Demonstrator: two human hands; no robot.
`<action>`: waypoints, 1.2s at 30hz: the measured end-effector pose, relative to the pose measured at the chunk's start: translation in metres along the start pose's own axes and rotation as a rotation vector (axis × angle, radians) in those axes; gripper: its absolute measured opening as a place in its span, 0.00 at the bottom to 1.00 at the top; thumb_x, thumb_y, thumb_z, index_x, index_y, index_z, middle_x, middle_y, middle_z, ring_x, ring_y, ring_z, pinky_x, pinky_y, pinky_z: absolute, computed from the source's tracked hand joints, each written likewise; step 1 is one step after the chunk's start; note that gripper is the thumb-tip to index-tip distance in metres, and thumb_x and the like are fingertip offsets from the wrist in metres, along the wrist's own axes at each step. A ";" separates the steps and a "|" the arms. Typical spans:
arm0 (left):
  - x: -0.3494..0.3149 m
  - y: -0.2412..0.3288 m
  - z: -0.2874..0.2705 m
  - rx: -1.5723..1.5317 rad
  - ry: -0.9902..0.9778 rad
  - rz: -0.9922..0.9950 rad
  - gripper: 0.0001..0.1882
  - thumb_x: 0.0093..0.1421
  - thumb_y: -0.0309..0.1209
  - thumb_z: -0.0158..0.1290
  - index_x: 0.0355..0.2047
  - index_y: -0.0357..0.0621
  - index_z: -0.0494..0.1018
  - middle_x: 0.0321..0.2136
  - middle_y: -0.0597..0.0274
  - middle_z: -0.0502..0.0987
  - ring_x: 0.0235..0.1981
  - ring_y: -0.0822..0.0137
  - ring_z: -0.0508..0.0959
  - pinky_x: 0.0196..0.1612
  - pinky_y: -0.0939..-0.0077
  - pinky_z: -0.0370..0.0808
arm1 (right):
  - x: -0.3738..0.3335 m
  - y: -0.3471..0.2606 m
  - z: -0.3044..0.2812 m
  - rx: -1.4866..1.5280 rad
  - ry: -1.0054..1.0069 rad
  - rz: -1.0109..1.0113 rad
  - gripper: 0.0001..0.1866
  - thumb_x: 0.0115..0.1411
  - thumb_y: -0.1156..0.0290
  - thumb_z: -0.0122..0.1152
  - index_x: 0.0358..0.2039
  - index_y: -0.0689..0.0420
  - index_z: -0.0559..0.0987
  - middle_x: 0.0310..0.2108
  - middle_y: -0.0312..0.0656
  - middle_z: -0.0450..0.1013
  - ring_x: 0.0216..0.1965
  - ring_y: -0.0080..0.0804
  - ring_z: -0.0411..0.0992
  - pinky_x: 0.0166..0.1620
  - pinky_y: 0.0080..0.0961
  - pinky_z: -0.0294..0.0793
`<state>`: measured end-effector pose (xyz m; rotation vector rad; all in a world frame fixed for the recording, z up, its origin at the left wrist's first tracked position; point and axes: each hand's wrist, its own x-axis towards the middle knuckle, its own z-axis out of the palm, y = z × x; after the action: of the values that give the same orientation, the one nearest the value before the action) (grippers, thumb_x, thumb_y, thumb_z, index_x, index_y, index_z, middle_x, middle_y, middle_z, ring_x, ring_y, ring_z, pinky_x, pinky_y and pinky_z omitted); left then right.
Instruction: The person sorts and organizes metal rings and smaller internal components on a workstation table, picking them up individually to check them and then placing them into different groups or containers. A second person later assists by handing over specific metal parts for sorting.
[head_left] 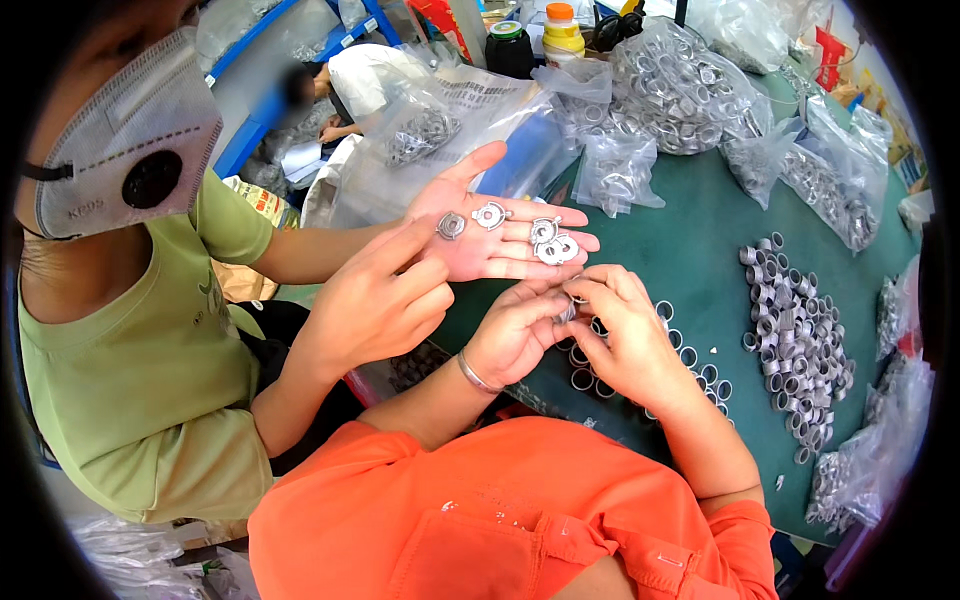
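Both my hands meet in front of my orange shirt, over the near edge of the green table. My left hand, with a metal band on its wrist, is closed around a small grey metal ring. The fingers of my right hand pinch the same piece from the other side, hiding much of it. Just beyond, a co-worker's open palm carries several small metal fittings. The co-worker's other hand has a finger at one of these fittings.
Loose metal rings lie beside my right forearm. A larger heap of rings spreads across the green table to the right. Bags of metal parts line the far and right sides. The co-worker in a green shirt stands close at left.
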<state>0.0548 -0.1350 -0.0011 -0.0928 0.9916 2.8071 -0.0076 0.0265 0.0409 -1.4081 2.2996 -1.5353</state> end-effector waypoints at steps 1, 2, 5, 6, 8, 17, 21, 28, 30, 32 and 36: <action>-0.001 0.000 0.000 -0.017 -0.013 -0.010 0.22 0.61 0.22 0.42 0.57 0.36 0.61 0.50 0.58 0.69 0.51 0.67 0.71 0.53 0.71 0.72 | -0.002 0.000 0.003 0.005 0.010 0.003 0.18 0.48 0.83 0.59 0.42 0.61 0.73 0.43 0.47 0.68 0.42 0.47 0.67 0.45 0.36 0.69; -0.003 -0.001 0.002 -0.017 -0.013 -0.015 0.22 0.61 0.21 0.42 0.56 0.36 0.61 0.49 0.58 0.69 0.51 0.67 0.71 0.53 0.71 0.71 | -0.003 0.000 0.005 0.011 0.021 0.005 0.19 0.48 0.83 0.58 0.42 0.61 0.73 0.43 0.47 0.68 0.41 0.47 0.67 0.45 0.35 0.69; -0.009 -0.004 0.005 -0.004 -0.025 -0.029 0.21 0.61 0.22 0.42 0.56 0.35 0.62 0.50 0.56 0.70 0.52 0.66 0.71 0.55 0.69 0.69 | -0.008 -0.002 0.001 -0.002 0.029 0.025 0.18 0.48 0.84 0.57 0.43 0.60 0.73 0.40 0.47 0.69 0.40 0.47 0.68 0.44 0.35 0.69; -0.011 -0.005 0.007 0.021 -0.014 -0.042 0.21 0.61 0.22 0.42 0.55 0.35 0.62 0.50 0.57 0.70 0.51 0.66 0.71 0.55 0.69 0.69 | -0.011 -0.001 0.000 -0.018 0.034 0.024 0.18 0.48 0.84 0.57 0.42 0.60 0.73 0.40 0.47 0.69 0.39 0.47 0.68 0.43 0.35 0.69; -0.014 -0.007 0.012 0.070 0.003 -0.070 0.20 0.61 0.21 0.43 0.55 0.35 0.62 0.49 0.57 0.70 0.51 0.67 0.72 0.55 0.69 0.70 | -0.018 -0.002 0.000 -0.043 0.050 0.073 0.17 0.48 0.84 0.58 0.41 0.59 0.74 0.34 0.45 0.70 0.36 0.44 0.68 0.41 0.33 0.68; -0.010 -0.027 0.019 0.118 0.013 -0.143 0.13 0.62 0.24 0.49 0.47 0.40 0.66 0.43 0.58 0.73 0.46 0.67 0.75 0.48 0.73 0.75 | -0.060 0.007 0.003 0.549 0.264 0.387 0.15 0.53 0.85 0.57 0.43 0.62 0.74 0.36 0.36 0.69 0.38 0.20 0.68 0.39 0.18 0.70; -0.007 -0.026 0.029 0.114 0.050 -0.128 0.13 0.63 0.24 0.47 0.48 0.38 0.66 0.42 0.53 0.75 0.41 0.64 0.78 0.44 0.73 0.77 | -0.074 0.008 -0.006 0.711 0.401 0.426 0.16 0.55 0.85 0.53 0.45 0.64 0.71 0.41 0.36 0.68 0.38 0.20 0.67 0.42 0.16 0.69; 0.000 -0.032 0.037 0.140 0.041 -0.153 0.14 0.61 0.25 0.51 0.47 0.36 0.65 0.40 0.55 0.75 0.41 0.65 0.78 0.43 0.75 0.77 | -0.090 0.009 -0.015 0.769 0.471 0.583 0.11 0.61 0.78 0.50 0.45 0.61 0.72 0.35 0.35 0.71 0.33 0.17 0.68 0.35 0.14 0.69; 0.000 -0.033 0.037 0.184 0.037 -0.162 0.13 0.62 0.25 0.49 0.47 0.37 0.65 0.40 0.54 0.75 0.41 0.65 0.78 0.43 0.74 0.77 | -0.093 0.010 -0.014 0.791 0.443 0.596 0.11 0.62 0.76 0.49 0.44 0.61 0.73 0.33 0.35 0.72 0.31 0.16 0.69 0.34 0.14 0.69; 0.002 -0.034 0.039 0.217 0.051 -0.164 0.13 0.62 0.25 0.49 0.47 0.38 0.66 0.39 0.55 0.76 0.40 0.65 0.78 0.43 0.74 0.77 | -0.092 0.012 -0.013 0.823 0.415 0.582 0.10 0.63 0.74 0.49 0.44 0.61 0.73 0.32 0.34 0.72 0.30 0.16 0.69 0.33 0.14 0.69; 0.005 -0.041 0.040 0.452 0.032 -0.060 0.15 0.58 0.20 0.52 0.46 0.37 0.67 0.36 0.60 0.74 0.38 0.70 0.76 0.42 0.78 0.75 | -0.092 0.012 -0.015 0.852 0.405 0.671 0.09 0.64 0.69 0.51 0.39 0.60 0.76 0.29 0.34 0.73 0.27 0.17 0.68 0.31 0.14 0.69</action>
<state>0.0564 -0.0778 0.0043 -0.1085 1.5709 2.4630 0.0315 0.1021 0.0011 -0.1183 1.5779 -2.2004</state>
